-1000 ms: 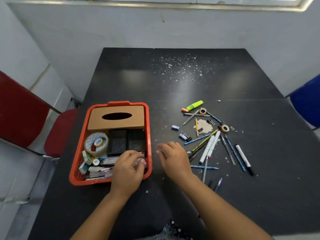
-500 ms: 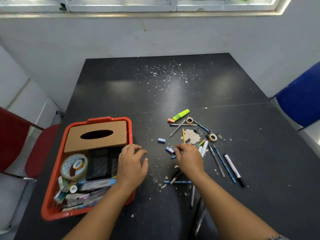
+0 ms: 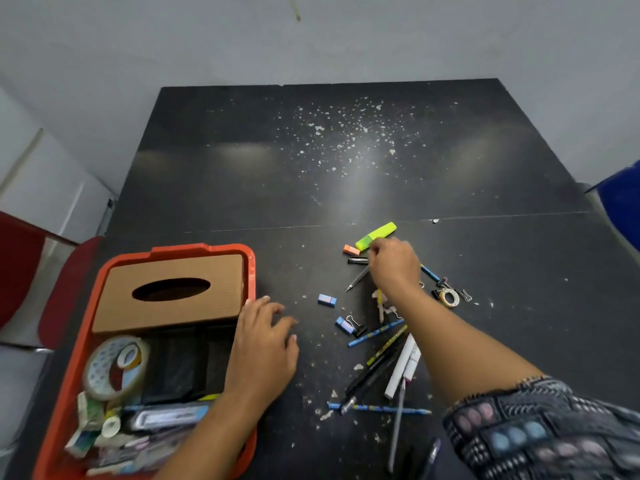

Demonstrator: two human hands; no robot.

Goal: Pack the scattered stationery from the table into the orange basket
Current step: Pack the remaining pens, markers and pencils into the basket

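Right hand (image 3: 393,263) reaches out, fingers curled at the green highlighter's (image 3: 375,235) near end, grip unclear, while the left hand (image 3: 265,348) rests loosely spread on the bench (image 3: 242,188) beside the orange basket (image 3: 74,368), pens (image 3: 382,367) scattered between them.

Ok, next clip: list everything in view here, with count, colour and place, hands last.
orange basket: one, table's near left
tissue box: one, brown, basket's far end
tape roll: one, clear, in basket
highlighter: one, green, farthest of the loose stationery
erasers: two, blue, mid table
binder clip: one, black, beside nearer eraser
pens and pencils: scattered pile, mixed colours, right of basket
small tape roll: one, right of pile
table: black, flecked white
left hand: by basket's right rim
right hand: fingers curled, at highlighter
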